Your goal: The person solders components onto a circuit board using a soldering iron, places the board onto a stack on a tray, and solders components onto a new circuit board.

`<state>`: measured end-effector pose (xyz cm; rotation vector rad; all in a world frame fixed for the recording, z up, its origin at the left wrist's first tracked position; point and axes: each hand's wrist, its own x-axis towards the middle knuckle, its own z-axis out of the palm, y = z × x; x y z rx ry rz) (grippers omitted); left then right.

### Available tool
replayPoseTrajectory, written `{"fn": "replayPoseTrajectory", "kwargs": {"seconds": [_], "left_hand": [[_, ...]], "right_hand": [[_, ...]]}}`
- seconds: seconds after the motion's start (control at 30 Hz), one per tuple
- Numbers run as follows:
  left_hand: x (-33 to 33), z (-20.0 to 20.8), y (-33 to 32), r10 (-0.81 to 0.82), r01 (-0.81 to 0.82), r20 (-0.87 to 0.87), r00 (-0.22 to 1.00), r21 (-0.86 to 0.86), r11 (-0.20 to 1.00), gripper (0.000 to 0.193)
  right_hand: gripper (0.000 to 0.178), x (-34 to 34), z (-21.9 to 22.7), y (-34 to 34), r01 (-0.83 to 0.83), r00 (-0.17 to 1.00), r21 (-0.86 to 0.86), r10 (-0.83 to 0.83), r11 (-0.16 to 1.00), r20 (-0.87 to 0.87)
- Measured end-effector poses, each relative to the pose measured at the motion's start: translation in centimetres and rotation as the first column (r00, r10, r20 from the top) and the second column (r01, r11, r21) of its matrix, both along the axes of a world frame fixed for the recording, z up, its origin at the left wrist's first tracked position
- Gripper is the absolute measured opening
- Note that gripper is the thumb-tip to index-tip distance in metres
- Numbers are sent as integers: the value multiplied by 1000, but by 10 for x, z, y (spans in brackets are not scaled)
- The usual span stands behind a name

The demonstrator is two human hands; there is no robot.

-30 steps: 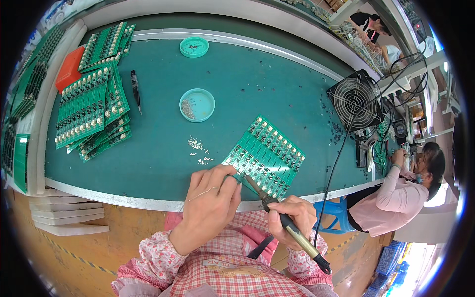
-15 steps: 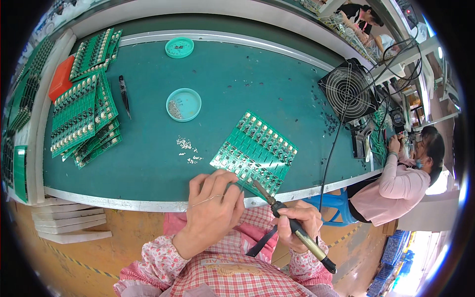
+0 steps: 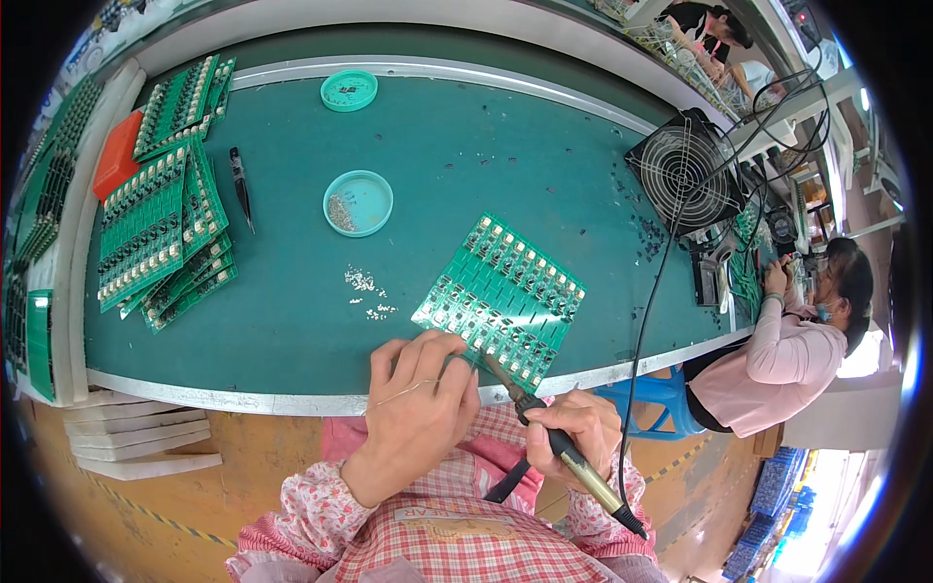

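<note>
A green circuit board panel point(image 3: 501, 306) with rows of small white and black parts lies askew near the table's front edge. My right hand point(image 3: 583, 434) grips a soldering iron point(image 3: 573, 457), and its tip meets the panel's near edge. Close beside the tip, my left hand point(image 3: 418, 408) is closed at the panel's near left edge. A thin silvery solder wire point(image 3: 403, 391) runs across the left fingers, and its end in the fingertips is mostly hidden.
Stacked circuit panels point(image 3: 146, 228), a red box point(image 3: 119, 160) and black tweezers point(image 3: 241, 189) occupy the left. Two round green dishes point(image 3: 359, 229) and scattered small white parts point(image 3: 362, 282) lie mid-table. A black fan point(image 3: 685, 175) with a hanging cable stands right, near a seated co-worker point(image 3: 792, 360).
The soldering iron and my right hand have shifted slightly left along the panel's near edge, bringing the tip closer to my left fingers. My left hand stays almost still.
</note>
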<state>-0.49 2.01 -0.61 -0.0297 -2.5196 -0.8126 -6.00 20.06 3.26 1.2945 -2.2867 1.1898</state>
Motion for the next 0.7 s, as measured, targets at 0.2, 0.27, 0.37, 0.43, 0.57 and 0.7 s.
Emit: {"fn": "replayPoseTrajectory", "kwargs": {"seconds": [0.2,0.27,0.37,0.43,0.57,0.7], "left_hand": [[1,-3,-2,-6,6,-1,1000,5,1000,18],[1,-4,-3,-14,14,-7,1000,13,1000,17],[2,-2,-3,-17,17,-8,1000,6,1000,17],[2,-2,-2,-19,19,-9,1000,12,1000,17],[3,-3,-3,-23,23,-11,1000,11,1000,17],[5,-4,-4,-21,21,-6,1000,6,1000,16]], "right_hand": [[24,-1,4,-3,-67,973,191,106,979,-204],[25,0,4,-2,-98,948,268,172,958,-268],[29,1,3,-2,-86,949,262,159,961,-272],[30,2,2,-2,-77,952,250,146,965,-270],[30,2,2,-4,-76,964,219,127,973,-233],[30,-1,6,-2,-101,990,97,110,990,-90]]}}
